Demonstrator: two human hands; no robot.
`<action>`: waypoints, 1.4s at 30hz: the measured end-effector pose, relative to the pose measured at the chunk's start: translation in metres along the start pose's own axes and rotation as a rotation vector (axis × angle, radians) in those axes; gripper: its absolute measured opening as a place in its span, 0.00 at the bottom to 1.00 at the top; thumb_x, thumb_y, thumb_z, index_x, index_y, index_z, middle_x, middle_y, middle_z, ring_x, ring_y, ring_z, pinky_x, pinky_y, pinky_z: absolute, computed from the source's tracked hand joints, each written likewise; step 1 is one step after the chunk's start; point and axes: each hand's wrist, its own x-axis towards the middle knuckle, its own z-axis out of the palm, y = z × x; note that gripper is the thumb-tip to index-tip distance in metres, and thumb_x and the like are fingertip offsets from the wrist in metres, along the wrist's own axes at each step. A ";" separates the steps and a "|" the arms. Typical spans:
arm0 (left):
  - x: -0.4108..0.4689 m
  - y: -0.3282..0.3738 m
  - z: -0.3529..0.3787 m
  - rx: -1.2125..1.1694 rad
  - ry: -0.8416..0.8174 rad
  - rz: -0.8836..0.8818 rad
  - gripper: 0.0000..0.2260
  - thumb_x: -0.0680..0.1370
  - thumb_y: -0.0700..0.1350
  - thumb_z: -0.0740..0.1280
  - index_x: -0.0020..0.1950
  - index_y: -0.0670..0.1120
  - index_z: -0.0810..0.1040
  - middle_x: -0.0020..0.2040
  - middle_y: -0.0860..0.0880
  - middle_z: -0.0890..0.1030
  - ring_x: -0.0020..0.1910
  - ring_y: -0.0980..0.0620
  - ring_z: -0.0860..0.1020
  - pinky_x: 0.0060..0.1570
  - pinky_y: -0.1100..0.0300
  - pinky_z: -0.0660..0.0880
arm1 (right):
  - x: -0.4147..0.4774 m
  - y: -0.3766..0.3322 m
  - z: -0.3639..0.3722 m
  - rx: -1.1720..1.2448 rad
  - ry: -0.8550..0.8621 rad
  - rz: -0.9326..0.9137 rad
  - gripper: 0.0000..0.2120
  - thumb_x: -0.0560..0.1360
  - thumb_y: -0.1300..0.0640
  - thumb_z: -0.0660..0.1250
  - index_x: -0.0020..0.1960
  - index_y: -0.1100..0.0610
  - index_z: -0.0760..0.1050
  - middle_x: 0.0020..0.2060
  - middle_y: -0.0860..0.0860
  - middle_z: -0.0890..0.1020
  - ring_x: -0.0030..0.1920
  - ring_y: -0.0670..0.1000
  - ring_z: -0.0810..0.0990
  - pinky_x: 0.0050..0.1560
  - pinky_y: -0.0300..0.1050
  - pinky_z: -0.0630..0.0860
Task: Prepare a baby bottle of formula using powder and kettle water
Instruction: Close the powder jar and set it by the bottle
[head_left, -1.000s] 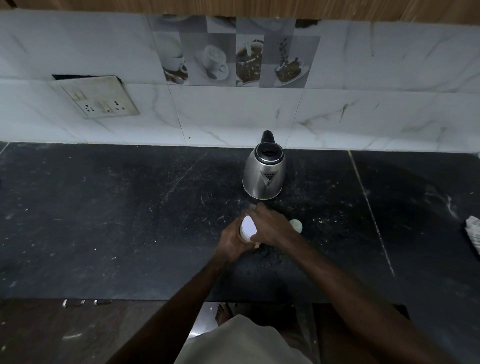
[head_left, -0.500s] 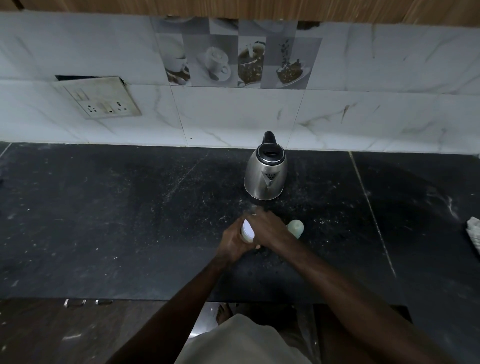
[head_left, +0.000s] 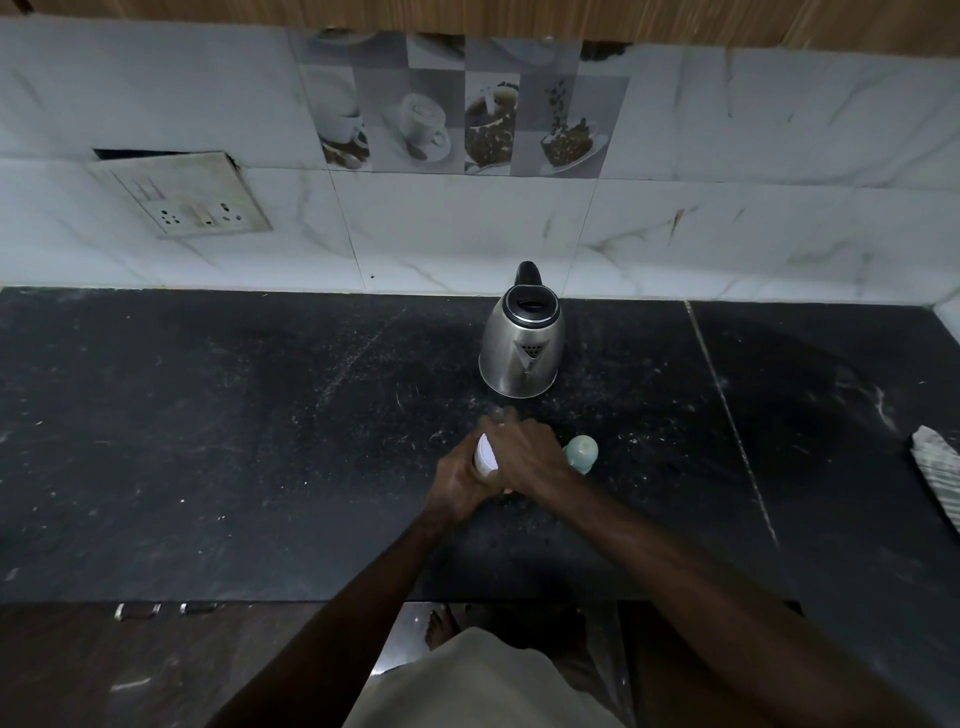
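The white container (head_left: 485, 455) is caught between both hands near the middle of the dark stone counter (head_left: 208, 441), a short way in front of the kettle (head_left: 522, 345); only a narrow white strip of it shows, so whether it is the bottle or the powder tin cannot be told. In the head view, the left hand (head_left: 457, 480) wraps its side from the left with fingers curled shut around it. The right hand (head_left: 524, 454) lies over its top, also closed on it, its knuckles hiding most of the lid area. Just right of the right hand, a pale green domed cap (head_left: 582, 452) stands on the counter, partly behind the wrist, and whether it touches the hand cannot be told. The steel kettle stands upright nearer the wall, its spout facing the person and its black handle (head_left: 529, 271) toward the marble tiles (head_left: 467, 234). A switch and socket plate (head_left: 182, 195) sits on the wall at the left. A striped cloth (head_left: 935, 467) lies at the right edge of the counter, well apart from the hands. White specks are scattered over the counter around the kettle.
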 end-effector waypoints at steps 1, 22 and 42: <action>-0.001 0.002 0.000 -0.006 -0.003 0.002 0.34 0.67 0.43 0.84 0.70 0.46 0.77 0.64 0.53 0.82 0.63 0.60 0.80 0.62 0.67 0.75 | -0.001 0.002 0.001 -0.014 0.009 -0.043 0.33 0.74 0.45 0.73 0.75 0.52 0.66 0.69 0.56 0.72 0.64 0.60 0.77 0.53 0.54 0.77; -0.008 0.014 0.000 -0.058 0.015 -0.012 0.30 0.65 0.34 0.83 0.64 0.50 0.78 0.51 0.62 0.83 0.49 0.72 0.80 0.46 0.76 0.74 | 0.007 0.023 -0.008 0.231 -0.120 -0.043 0.27 0.78 0.48 0.71 0.75 0.52 0.71 0.70 0.56 0.75 0.69 0.60 0.76 0.66 0.57 0.75; -0.002 0.004 0.003 -0.032 0.012 -0.001 0.33 0.63 0.39 0.85 0.65 0.49 0.79 0.56 0.58 0.85 0.55 0.63 0.83 0.52 0.72 0.75 | 0.014 0.013 -0.006 -0.028 -0.202 0.109 0.31 0.76 0.44 0.75 0.74 0.51 0.71 0.69 0.52 0.77 0.67 0.55 0.79 0.61 0.51 0.77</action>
